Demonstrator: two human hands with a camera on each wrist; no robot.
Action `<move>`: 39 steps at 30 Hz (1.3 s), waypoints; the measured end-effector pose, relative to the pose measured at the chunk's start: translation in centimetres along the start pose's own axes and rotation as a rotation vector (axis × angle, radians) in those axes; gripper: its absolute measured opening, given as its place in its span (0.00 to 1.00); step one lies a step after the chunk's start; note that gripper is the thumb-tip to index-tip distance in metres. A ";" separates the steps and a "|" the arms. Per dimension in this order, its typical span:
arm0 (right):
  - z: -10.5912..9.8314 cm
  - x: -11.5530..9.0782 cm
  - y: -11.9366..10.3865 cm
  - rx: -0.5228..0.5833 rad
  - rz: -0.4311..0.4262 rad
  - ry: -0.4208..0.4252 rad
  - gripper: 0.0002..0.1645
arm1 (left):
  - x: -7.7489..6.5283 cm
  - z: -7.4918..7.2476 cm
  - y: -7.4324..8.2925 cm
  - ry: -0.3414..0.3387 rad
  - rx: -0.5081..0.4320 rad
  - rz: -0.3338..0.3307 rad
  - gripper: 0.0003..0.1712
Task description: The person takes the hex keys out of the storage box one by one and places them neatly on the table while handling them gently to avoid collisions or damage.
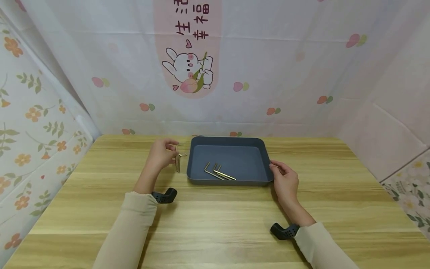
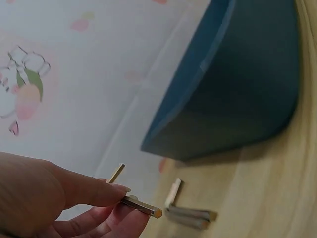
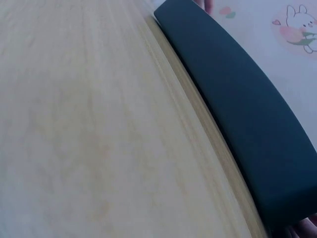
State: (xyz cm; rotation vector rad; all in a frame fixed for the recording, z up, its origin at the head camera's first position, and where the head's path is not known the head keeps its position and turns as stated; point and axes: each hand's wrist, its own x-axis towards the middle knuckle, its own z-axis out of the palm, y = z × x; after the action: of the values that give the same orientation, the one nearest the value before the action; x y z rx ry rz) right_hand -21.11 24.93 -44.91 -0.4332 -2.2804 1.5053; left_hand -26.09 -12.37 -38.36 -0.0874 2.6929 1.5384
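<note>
Head view showed the left hand point(image 1: 161, 154), its fingers clamped on an L-shaped hex key point(image 2: 142, 205) near loose keys point(image 2: 192, 213) on the counter point(image 1: 215, 220), left of the tray point(image 1: 235, 157). Further keys point(image 1: 224, 175) lay inside it. The right hand point(image 1: 286, 182) touched the tray's right side; whether its fingers gripped, I could not tell.

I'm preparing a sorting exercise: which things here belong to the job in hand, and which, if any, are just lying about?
Seemingly part of the job:
dark tray, right hand at its edge
hex key pinched in the left hand
loose hex keys beside the tray
bent keys inside it

Seemingly not, just surroundings or worn:
printed cloth
table
black wrist devices
</note>
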 end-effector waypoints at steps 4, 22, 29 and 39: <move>-0.2 0.1 -0.1 0.020 -0.006 -0.005 0.16 | 0.5 0.1 -0.8 -0.003 0.006 -0.001 0.22; -0.3 0.2 -0.3 0.002 0.000 -0.021 0.17 | 1.4 0.8 -2.6 -0.039 -0.003 -0.078 0.20; -0.1 0.2 -0.3 0.005 0.003 -0.028 0.16 | 1.2 1.0 -2.7 -0.030 0.004 -0.092 0.19; -0.2 0.1 -0.3 0.002 0.017 -0.030 0.17 | 1.2 1.3 -2.7 -0.015 0.074 -0.065 0.18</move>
State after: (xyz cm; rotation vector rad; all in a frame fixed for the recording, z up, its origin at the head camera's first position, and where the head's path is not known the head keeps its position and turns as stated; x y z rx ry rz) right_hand -21.17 25.02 -44.58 -0.4339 -2.3039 1.5320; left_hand -27.07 -12.70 -41.40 -0.1584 2.7038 1.4153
